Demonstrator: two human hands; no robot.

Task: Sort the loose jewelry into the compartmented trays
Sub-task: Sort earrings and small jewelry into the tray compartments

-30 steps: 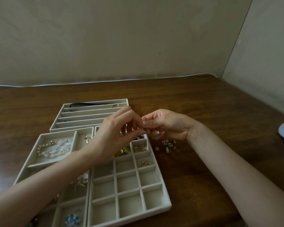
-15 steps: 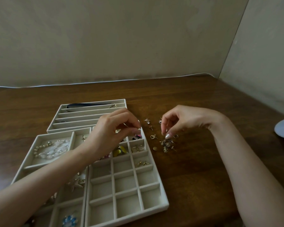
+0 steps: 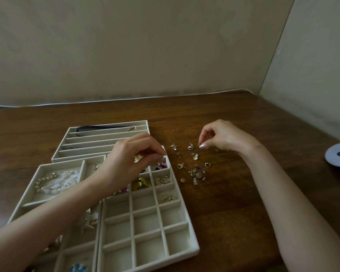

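We count three beige trays; the grid tray (image 3: pixel 182 250) is our mark. Our left hand (image 3: pixel 126 160) curls over its far end, pinching a small gold piece (image 3: pixel 138 158). Right of it lie seven single earrings (image 3: pixel 181 165) and one cluster (image 3: pixel 197 173). Beyond them, our right hand (image 3: pixel 222 137) has its fingertips pinched narrow; we cannot tell if they hold anything.

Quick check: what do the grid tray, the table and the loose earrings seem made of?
Grid tray: probably velvet-like fabric over a stiff core; pale, matte, no glare. Table: wood or veneer; dark brown, visible grain, soft sheen. Loose earrings: likely metal, gold and silver tones, bright glints; some seem to hold clear stones.
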